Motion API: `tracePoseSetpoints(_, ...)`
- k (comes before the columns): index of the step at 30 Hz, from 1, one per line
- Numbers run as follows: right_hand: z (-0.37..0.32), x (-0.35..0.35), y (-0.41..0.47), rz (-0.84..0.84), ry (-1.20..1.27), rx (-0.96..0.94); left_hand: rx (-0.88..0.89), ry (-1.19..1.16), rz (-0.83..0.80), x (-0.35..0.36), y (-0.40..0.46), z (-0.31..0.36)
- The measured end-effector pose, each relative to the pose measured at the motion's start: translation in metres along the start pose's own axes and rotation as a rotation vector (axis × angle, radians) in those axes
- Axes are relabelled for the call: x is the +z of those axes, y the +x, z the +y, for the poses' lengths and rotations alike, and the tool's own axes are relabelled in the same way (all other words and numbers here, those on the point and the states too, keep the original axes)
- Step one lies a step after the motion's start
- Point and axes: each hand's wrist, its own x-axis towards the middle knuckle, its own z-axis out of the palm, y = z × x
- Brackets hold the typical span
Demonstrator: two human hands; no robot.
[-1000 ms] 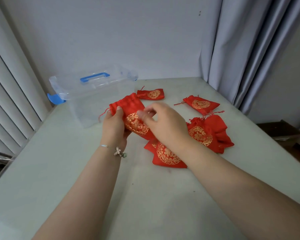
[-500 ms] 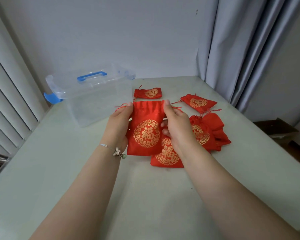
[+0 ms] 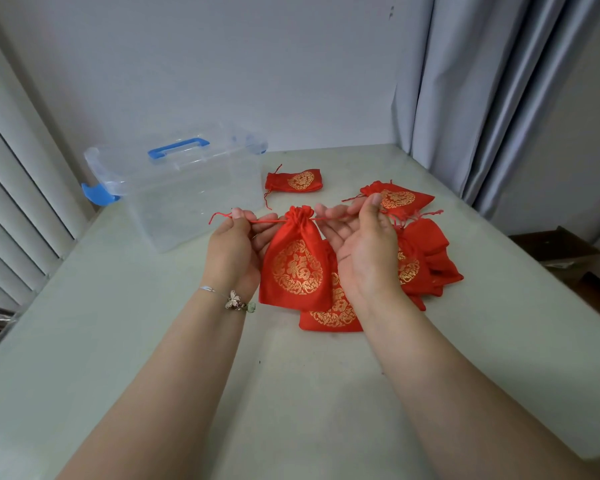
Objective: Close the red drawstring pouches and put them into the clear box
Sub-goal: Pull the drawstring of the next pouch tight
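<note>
A red drawstring pouch [image 3: 297, 261] with a gold emblem hangs upright between my hands, its mouth gathered tight. My left hand [image 3: 238, 245] pinches the left drawstring and my right hand [image 3: 361, 244] pinches the right one, and both strings are pulled taut sideways. The clear box [image 3: 187, 188] with a blue handle stands at the back left, and I see no pouch inside it. Several more red pouches lie on the table: one [image 3: 297, 181] behind the held pouch, one [image 3: 400, 199] at the back right, one [image 3: 333, 315] beneath the held pouch, and a pile [image 3: 426, 265] partly hidden by my right hand.
The pale table [image 3: 153, 341] stands in a corner. White blinds [image 3: 14, 188] run along its left side and grey curtains [image 3: 482, 98] hang at the right. A brown cardboard box [image 3: 558, 251] sits on the floor beyond the right edge.
My hands have shifted from the pouch's top corners to its strings and pulled them apart. The pouch mouth went from wide and flat to bunched shut.
</note>
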Motion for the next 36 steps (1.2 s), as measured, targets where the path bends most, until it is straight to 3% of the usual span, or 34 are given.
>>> tracePoseSetpoints(4,0.0,0.006,0.0,0.028,0.154,0.098,0.003,-0.049,-0.003,0.005,-0.003,-0.001)
tracePoseSetpoints(7,0.0,0.008,0.001,0.003,0.138,0.158,0.025,-0.004,-0.035,0.006,-0.006,0.0)
tracePoseSetpoints(12,-0.005,0.003,0.0,-0.227,-0.343,0.061,0.179,0.142,-0.181,0.004,-0.009,0.017)
tracePoseSetpoints(14,-0.007,0.004,-0.002,-0.268,-0.393,0.039,0.203,0.155,-0.293,0.003,-0.012,0.023)
tracePoseSetpoints(16,-0.009,0.004,-0.001,-0.265,-0.493,-0.05,0.236,0.257,-0.383,0.002,-0.014,0.025)
tracePoseSetpoints(20,-0.009,-0.005,0.002,-0.206,-0.878,-0.363,0.338,0.739,-0.426,0.004,-0.019,0.019)
tracePoseSetpoints(25,-0.006,-0.007,-0.004,-0.28,-0.969,-0.776,0.182,0.833,-0.514,0.009,-0.027,0.012)
tracePoseSetpoints(31,-0.002,-0.007,-0.005,-0.205,-1.066,-0.502,0.102,0.87,-0.601,0.009,-0.03,0.014)
tracePoseSetpoints(36,-0.002,-0.007,-0.002,-0.185,-1.127,-0.381,-0.008,0.862,-0.722,0.005,-0.029,0.016)
